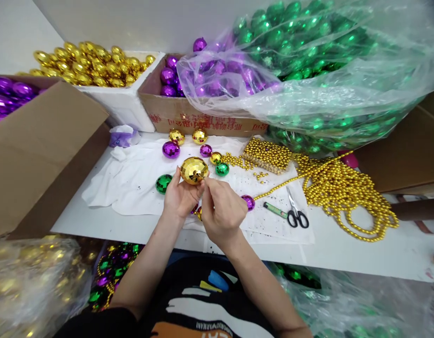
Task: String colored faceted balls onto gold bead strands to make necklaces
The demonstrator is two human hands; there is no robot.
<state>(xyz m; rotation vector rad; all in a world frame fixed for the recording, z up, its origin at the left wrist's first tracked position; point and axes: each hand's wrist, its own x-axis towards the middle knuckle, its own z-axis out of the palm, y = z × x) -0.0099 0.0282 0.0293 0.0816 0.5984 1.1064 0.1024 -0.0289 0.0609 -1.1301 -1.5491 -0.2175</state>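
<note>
A large gold mirrored ball (194, 170) rests in my left hand (179, 197), whose fingers curl around it from below. My right hand (222, 206) is closed in a pinch against the ball's near right side; whatever lies between thumb and finger is too small to make out. Around my hands are a green ball (163, 184), a purple ball (171, 149), a small gold ball (216, 158) and a small green ball (222, 169). Another purple ball (248, 203), partly behind my right hand, is joined to a string of gold beads (280, 188).
Scissors (296, 211) and a green-handled cutter (275, 210) lie on the white cloth (132, 188). A clear box of gold beads (268, 154) stands behind, with heaped bead strings (343, 192) at right. Boxes and a plastic bag of green balls (308, 42) line the back; a cardboard box (41, 155) is left.
</note>
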